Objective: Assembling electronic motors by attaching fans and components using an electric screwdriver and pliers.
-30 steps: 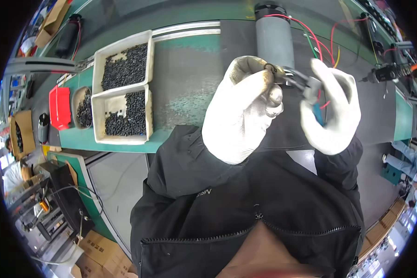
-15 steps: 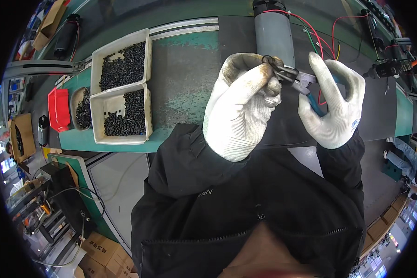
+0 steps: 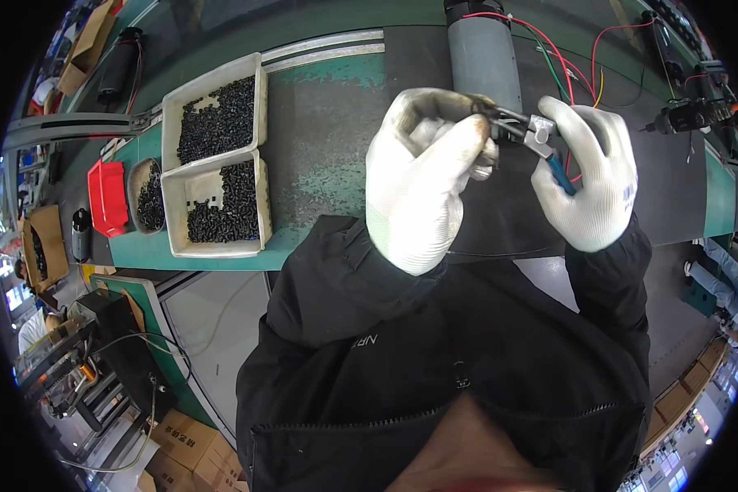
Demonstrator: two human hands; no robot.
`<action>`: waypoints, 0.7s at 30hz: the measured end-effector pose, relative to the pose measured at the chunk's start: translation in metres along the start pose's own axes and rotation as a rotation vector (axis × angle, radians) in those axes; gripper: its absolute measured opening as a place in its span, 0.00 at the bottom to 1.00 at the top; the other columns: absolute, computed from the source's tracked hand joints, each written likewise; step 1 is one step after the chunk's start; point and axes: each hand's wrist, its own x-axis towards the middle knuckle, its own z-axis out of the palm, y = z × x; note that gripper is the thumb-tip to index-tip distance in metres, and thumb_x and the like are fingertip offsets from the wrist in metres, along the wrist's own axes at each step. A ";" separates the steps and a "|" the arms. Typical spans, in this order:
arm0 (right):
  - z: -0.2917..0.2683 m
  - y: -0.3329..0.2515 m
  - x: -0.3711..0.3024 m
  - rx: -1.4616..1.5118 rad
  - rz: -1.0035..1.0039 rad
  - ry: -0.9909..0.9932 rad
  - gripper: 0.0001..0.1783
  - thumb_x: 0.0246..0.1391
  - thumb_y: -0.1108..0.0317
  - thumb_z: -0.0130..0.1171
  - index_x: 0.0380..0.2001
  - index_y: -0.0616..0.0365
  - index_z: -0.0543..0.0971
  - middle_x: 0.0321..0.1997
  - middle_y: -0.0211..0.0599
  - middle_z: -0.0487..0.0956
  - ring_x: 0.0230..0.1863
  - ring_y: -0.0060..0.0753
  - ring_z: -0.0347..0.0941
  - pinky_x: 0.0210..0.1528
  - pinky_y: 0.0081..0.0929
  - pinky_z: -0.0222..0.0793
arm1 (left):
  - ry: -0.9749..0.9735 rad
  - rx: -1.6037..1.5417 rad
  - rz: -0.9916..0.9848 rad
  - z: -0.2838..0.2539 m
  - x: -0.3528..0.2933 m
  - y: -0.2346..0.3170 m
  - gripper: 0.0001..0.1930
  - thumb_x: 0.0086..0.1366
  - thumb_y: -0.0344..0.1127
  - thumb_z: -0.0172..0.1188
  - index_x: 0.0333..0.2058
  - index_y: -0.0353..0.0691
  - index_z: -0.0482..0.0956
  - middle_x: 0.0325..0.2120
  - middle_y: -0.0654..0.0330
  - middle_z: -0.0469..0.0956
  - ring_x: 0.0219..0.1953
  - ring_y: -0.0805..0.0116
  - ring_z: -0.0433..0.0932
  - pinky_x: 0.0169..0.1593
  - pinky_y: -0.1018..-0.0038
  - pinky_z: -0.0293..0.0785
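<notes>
White knit gloves cover both hands, raised in front of the bench. My right hand (image 3: 596,180) curls around the blue handles of a pair of pliers (image 3: 540,133), whose jaws point left. Thumb and fingers of my left hand (image 3: 418,184) pinch a small dark part (image 3: 485,105) at the tips of the jaws. Its glove is stained at the fingertips, which hide most of the part, so its kind does not show. Behind the hands stands a grey cylinder (image 3: 484,66) with a black end, red and green wires beside it.
Two white bins (image 3: 262,197) of small black pieces stand left, beside a small oval tub (image 3: 134,182) of more pieces and a red bin (image 3: 107,197). A dark power driver (image 3: 693,117) is at the right. Cardboard boxes (image 3: 190,447) sit below left.
The pliers have turned slightly, so both jaws show apart near the left fingertips. A dark ring seen at the left fingertips is now harder to make out. Both hands shifted a little.
</notes>
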 end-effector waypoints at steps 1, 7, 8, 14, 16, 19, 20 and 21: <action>0.007 0.011 0.001 0.082 -0.025 0.039 0.24 0.31 0.76 0.59 0.40 0.55 0.78 0.35 0.43 0.76 0.38 0.46 0.72 0.42 0.36 0.70 | -0.026 0.156 0.017 0.006 0.005 0.004 0.08 0.63 0.27 0.56 0.42 0.35 0.72 0.41 0.52 0.77 0.32 0.72 0.75 0.36 0.76 0.73; 0.053 0.124 0.035 1.390 0.785 0.155 0.12 0.48 0.71 0.51 0.37 0.63 0.74 0.32 0.34 0.75 0.29 0.28 0.72 0.30 0.27 0.70 | 0.076 1.249 0.445 -0.007 0.116 -0.012 0.25 0.62 0.46 0.56 0.43 0.24 0.69 0.37 0.40 0.76 0.42 0.47 0.75 0.47 0.61 0.71; 0.066 0.124 0.038 1.719 0.884 0.016 0.12 0.47 0.71 0.51 0.37 0.63 0.73 0.30 0.34 0.74 0.27 0.27 0.71 0.27 0.26 0.69 | 0.141 1.284 0.266 -0.014 0.133 -0.014 0.30 0.62 0.52 0.55 0.45 0.23 0.69 0.38 0.35 0.75 0.46 0.41 0.73 0.51 0.58 0.69; 0.109 0.108 0.005 2.132 0.867 -0.021 0.17 0.43 0.71 0.52 0.41 0.57 0.71 0.28 0.34 0.71 0.24 0.31 0.68 0.27 0.25 0.67 | 0.123 1.410 0.088 -0.009 0.167 -0.033 0.33 0.61 0.59 0.53 0.37 0.24 0.76 0.44 0.30 0.73 0.50 0.39 0.72 0.52 0.57 0.68; 0.084 0.092 0.000 2.102 0.781 0.195 0.19 0.42 0.71 0.53 0.42 0.56 0.70 0.30 0.35 0.71 0.25 0.35 0.68 0.31 0.28 0.67 | 0.006 1.401 0.317 0.006 0.146 -0.030 0.35 0.57 0.60 0.59 0.43 0.26 0.74 0.36 0.42 0.77 0.43 0.46 0.76 0.47 0.59 0.71; 0.005 0.065 -0.019 1.672 0.500 0.039 0.24 0.37 0.71 0.60 0.43 0.67 0.70 0.34 0.41 0.74 0.34 0.36 0.74 0.38 0.30 0.69 | -0.238 1.212 0.455 0.047 0.086 0.007 0.42 0.45 0.46 0.73 0.54 0.26 0.66 0.46 0.45 0.75 0.47 0.57 0.77 0.52 0.68 0.72; -0.017 0.050 -0.024 1.562 0.515 0.028 0.25 0.37 0.71 0.61 0.42 0.69 0.72 0.33 0.41 0.75 0.33 0.34 0.74 0.39 0.29 0.70 | -0.382 1.191 0.390 0.046 0.070 0.018 0.46 0.41 0.44 0.76 0.55 0.26 0.64 0.45 0.47 0.76 0.47 0.59 0.77 0.52 0.68 0.73; -0.032 0.044 -0.026 1.362 0.496 -0.085 0.25 0.38 0.70 0.61 0.42 0.71 0.74 0.33 0.42 0.76 0.32 0.34 0.74 0.41 0.29 0.70 | -0.462 0.824 0.328 0.045 0.056 0.014 0.49 0.36 0.40 0.78 0.57 0.27 0.62 0.47 0.47 0.74 0.48 0.60 0.77 0.51 0.67 0.75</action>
